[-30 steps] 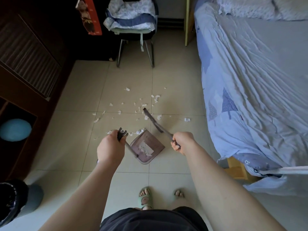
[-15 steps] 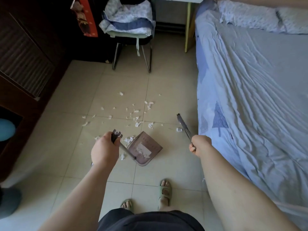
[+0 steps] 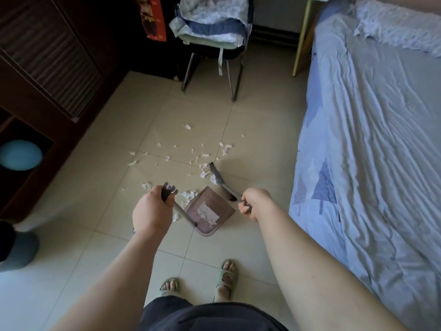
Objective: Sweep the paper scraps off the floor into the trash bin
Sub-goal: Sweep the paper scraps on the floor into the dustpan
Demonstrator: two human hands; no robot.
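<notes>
White paper scraps (image 3: 198, 154) lie scattered over the beige tile floor ahead of me. My left hand (image 3: 152, 211) grips the long handle of a mauve dustpan (image 3: 210, 215), whose pan rests on the floor and holds several scraps. My right hand (image 3: 253, 203) grips the handle of a thin grey broom (image 3: 218, 176); its head touches the scraps just beyond the pan's right front corner. A dark trash bin (image 3: 16, 247) stands at the left edge, partly cut off.
A bed with blue sheets (image 3: 372, 139) fills the right side. A chair piled with folded bedding (image 3: 214, 27) stands behind the scraps. Dark wooden furniture (image 3: 47, 68) with a blue ball (image 3: 20, 155) lines the left. My sandalled feet (image 3: 226, 275) are below.
My right hand has swung the broom back left from near the bed to the dustpan's right front corner. The left hand and pan have kept their place relative to the scraps.
</notes>
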